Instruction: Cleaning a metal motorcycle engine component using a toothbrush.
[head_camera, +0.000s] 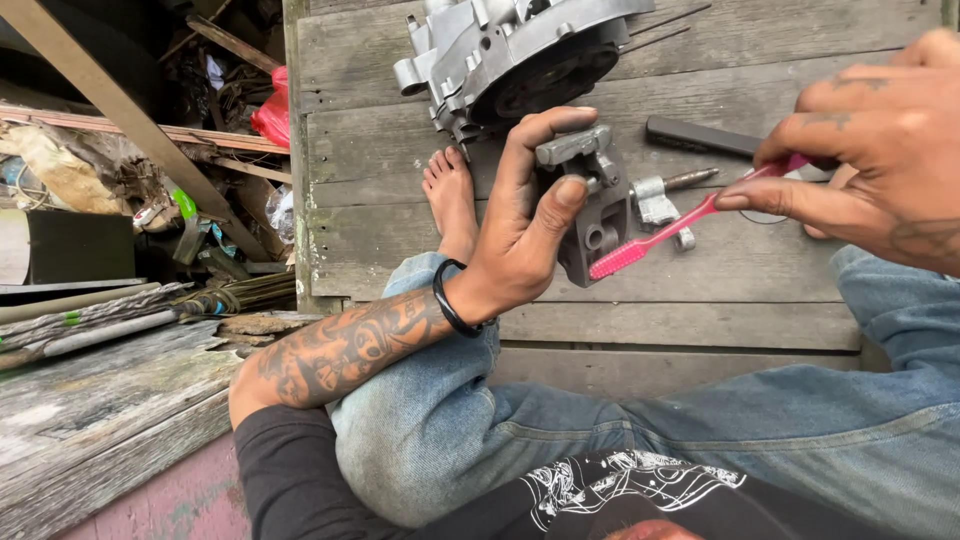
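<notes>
My left hand (520, 225) grips a small grey metal engine part (592, 205) and holds it up over my knee. My right hand (880, 150) pinches the handle of a pink toothbrush (660, 235), whose bristle end rests against the lower right side of that part. Both hands sit above my jeans-covered legs.
A large grey engine casing (510, 50) lies on the wooden plank floor (700, 300) past my bare foot (450, 195). A small metal fitting (660, 200) and a dark flat tool (700, 135) lie near it. Scrap wood, a red bag (272, 112) and junk fill the drop at left.
</notes>
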